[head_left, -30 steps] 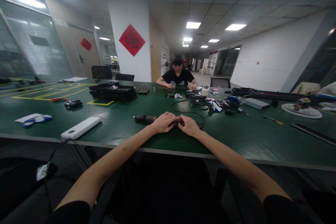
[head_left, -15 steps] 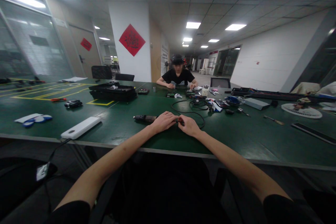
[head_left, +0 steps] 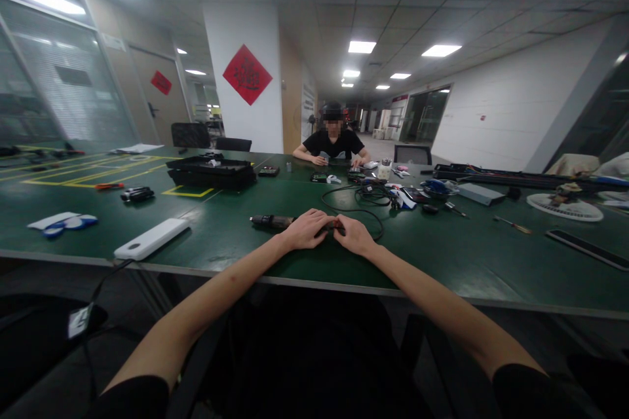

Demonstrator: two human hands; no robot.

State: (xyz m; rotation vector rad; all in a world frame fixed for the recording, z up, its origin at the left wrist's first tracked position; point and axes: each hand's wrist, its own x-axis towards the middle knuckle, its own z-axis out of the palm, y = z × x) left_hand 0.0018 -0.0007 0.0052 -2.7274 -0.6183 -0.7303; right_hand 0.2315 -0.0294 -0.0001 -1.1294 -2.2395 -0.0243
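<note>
A dark, long tool point(head_left: 271, 222) like an electric screwdriver lies on the green table point(head_left: 236, 236) in front of me. My left hand point(head_left: 307, 229) is wrapped over its right end, fingers curled. Touching it from the right, my right hand point(head_left: 354, 235) pinches a small dark part with a red spot point(head_left: 335, 226) at the tool's tip; what that part is I cannot make out. A black cable point(head_left: 354, 206) loops on the table just behind both hands.
A white oblong device point(head_left: 151, 238) lies near the front edge at left, a black case point(head_left: 211, 171) further back. Small tools and parts point(head_left: 417, 194) are scattered at right. Another person point(head_left: 333, 142) sits at the far side, hands on the table.
Nothing has moved noticeably; both hands stay together at the tool's tip, the right fingers shifting only slightly.
</note>
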